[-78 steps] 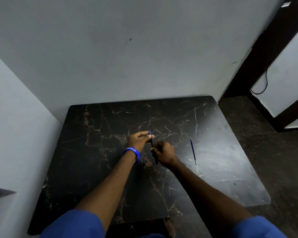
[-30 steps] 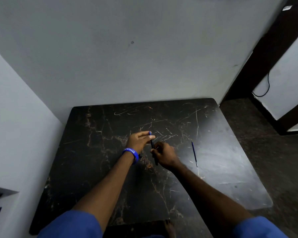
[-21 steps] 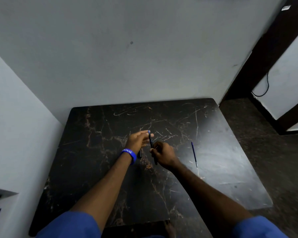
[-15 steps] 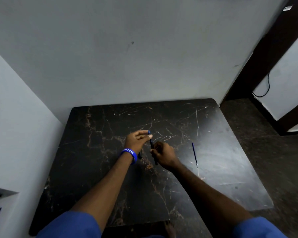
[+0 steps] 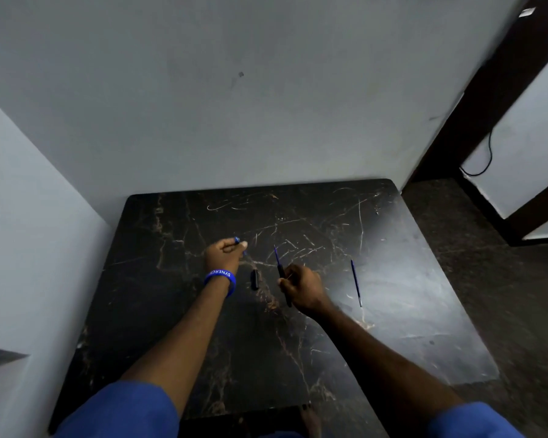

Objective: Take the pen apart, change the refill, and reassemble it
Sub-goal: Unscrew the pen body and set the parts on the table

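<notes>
My right hand [image 5: 301,287] grips the dark pen barrel [image 5: 288,300] above the black marble table [image 5: 393,311]. A thin blue refill [image 5: 276,256] sticks up out of the barrel's far end. My left hand [image 5: 223,254], with a blue wristband, pinches a small blue pen piece [image 5: 236,239] between thumb and fingers, well left of the barrel. A short dark pen cap [image 5: 254,279] lies on the table between my two hands. A second blue refill [image 5: 356,282] lies on the table to the right of my right hand.
White walls close off the table's far and left sides. The table's right edge drops to a dark floor, with a dark door frame [image 5: 494,90] and a hanging cable [image 5: 484,159] beyond.
My hands have come apart. The left hand moved left with the small blue piece pulled off the pen, baring the refill in the barrel. The pen cap on the table is now uncovered.
</notes>
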